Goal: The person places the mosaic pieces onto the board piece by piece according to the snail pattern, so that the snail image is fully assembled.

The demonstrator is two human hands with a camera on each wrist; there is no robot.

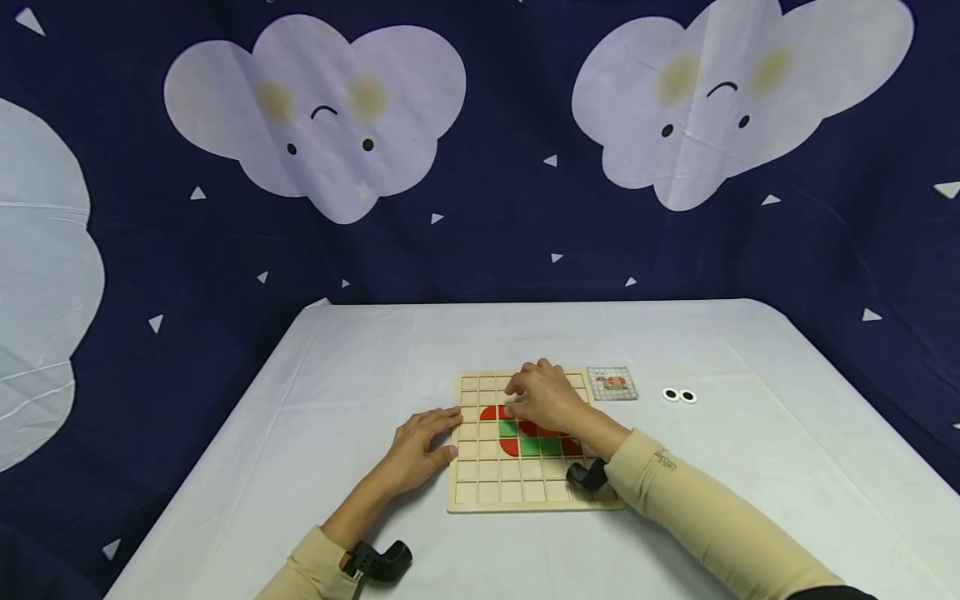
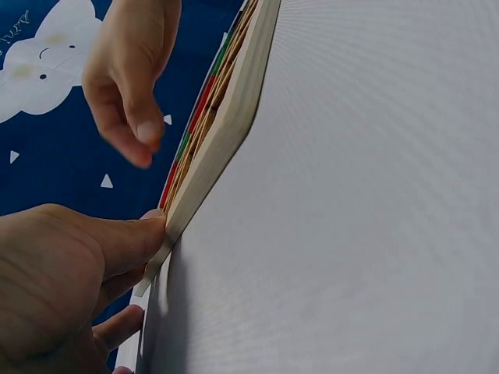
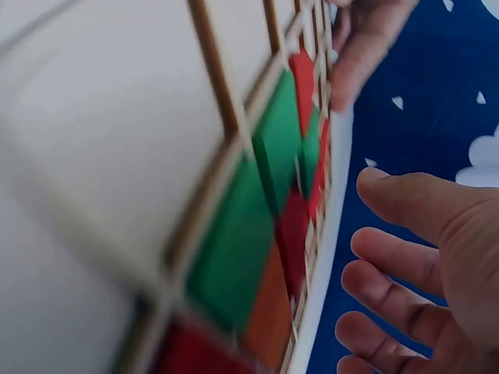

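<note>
A wooden grid board (image 1: 487, 493) lies on the white table, with red pieces (image 1: 509, 447), green pieces (image 1: 529, 447) and an orange piece (image 3: 267, 315) in its cells. Along the board's left edge rests my left hand (image 1: 417, 448); its thumb and fingertips touch the wooden rim (image 2: 234, 117) in the left wrist view. Above the upper middle cells is my right hand (image 1: 551, 398), fingers bent loosely. The right wrist view shows its thumb and fingers (image 3: 398, 300) apart, with nothing visible between them. From the head view, the right hand and forearm cover part of the grid.
A small pattern card (image 1: 612, 383) lies against the board's upper right side. Two round black-and-white eye pieces (image 1: 678, 395) sit on the table (image 1: 360, 358) farther right. Behind the table hangs a dark blue cloth (image 1: 510, 183) with clouds. Each wrist wears a black camera (image 1: 386, 562).
</note>
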